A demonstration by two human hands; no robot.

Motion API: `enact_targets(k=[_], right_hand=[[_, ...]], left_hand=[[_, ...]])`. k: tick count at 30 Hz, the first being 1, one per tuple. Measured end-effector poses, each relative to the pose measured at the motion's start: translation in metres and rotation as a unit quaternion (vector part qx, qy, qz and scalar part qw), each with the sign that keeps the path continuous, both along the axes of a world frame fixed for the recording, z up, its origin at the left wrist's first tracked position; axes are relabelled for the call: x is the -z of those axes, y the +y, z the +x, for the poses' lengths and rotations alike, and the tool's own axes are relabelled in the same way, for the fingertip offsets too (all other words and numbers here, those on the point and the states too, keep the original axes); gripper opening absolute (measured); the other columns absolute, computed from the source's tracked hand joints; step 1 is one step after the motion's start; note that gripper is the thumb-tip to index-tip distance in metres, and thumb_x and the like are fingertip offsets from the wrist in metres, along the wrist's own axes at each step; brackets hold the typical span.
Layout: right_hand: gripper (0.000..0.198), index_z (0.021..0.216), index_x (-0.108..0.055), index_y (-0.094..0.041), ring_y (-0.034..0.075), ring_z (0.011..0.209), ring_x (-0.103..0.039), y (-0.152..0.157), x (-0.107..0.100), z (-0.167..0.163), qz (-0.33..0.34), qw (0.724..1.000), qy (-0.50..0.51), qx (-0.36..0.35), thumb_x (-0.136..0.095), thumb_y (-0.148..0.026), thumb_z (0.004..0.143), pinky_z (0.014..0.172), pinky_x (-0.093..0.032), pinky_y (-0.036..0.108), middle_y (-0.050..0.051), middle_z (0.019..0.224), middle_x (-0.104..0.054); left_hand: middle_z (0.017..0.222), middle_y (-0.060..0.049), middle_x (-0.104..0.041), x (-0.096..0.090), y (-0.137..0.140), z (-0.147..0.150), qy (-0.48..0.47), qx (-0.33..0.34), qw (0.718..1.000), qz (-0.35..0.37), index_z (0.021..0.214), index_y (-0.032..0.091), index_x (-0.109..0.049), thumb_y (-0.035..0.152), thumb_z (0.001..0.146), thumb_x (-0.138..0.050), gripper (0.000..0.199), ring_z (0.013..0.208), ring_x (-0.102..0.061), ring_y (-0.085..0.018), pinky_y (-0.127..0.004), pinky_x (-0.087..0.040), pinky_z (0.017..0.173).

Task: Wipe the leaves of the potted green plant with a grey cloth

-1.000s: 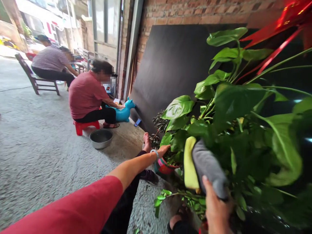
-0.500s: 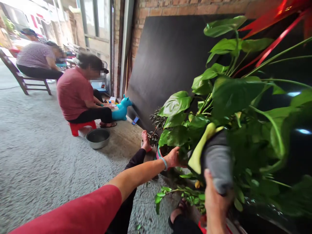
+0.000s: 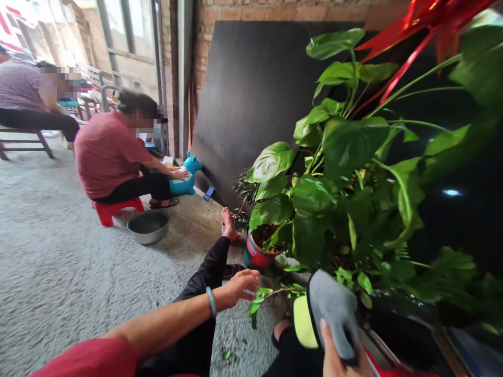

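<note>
Item: grey-and-yellow cloth (image 3: 328,314), gripped in our right hand (image 3: 340,358) at the near right, below the plant (image 3: 334,183). Left hand (image 3: 239,285) open, empty (hovering by low leaves). Step: leaf-wiping, we judge; next, steady a leaf.

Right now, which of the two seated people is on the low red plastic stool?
The nearer person in the red shirt, by the metal bowl; the farther one, in purple, sits on a wooden chair.
</note>
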State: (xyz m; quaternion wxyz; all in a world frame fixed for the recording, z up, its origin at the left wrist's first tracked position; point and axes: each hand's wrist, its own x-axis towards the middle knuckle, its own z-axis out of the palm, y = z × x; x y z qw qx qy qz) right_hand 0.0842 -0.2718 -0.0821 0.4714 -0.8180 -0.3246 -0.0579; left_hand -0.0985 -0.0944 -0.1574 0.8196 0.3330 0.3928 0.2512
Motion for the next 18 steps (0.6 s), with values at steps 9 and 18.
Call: enact_targets(k=[9,18], right_hand=[[0.023,0.094,-0.067,-0.021,0.024,0.073,-0.066,0.055,-0.021,-0.077,0.102,0.963,-0.099,-0.228,-0.059,-0.043,0.09,0.066,-0.05,0.033,0.007,0.081,-0.067],[0.024,0.104,-0.068,-0.02,0.023,0.074,-0.068,0.043,-0.006,-0.087,0.121,0.944,-0.197,-0.236,-0.053,-0.025,0.087,0.065,-0.053,0.031,0.007,0.086,-0.069]], left_hand=[[0.091,-0.005,-0.067,-0.096,-0.032,0.024,-0.259,-0.002,0.963,0.077,0.102,0.018,-0.064,0.043,0.044,-0.095,0.07,0.088,-0.064,-0.02,-0.028,-0.05,0.079],[0.09,-0.009,-0.072,-0.085,-0.033,-0.014,-0.3,0.034,0.953,0.027,0.095,0.015,-0.069,0.056,0.042,-0.096,0.072,0.075,-0.064,-0.019,-0.029,-0.05,0.074]])
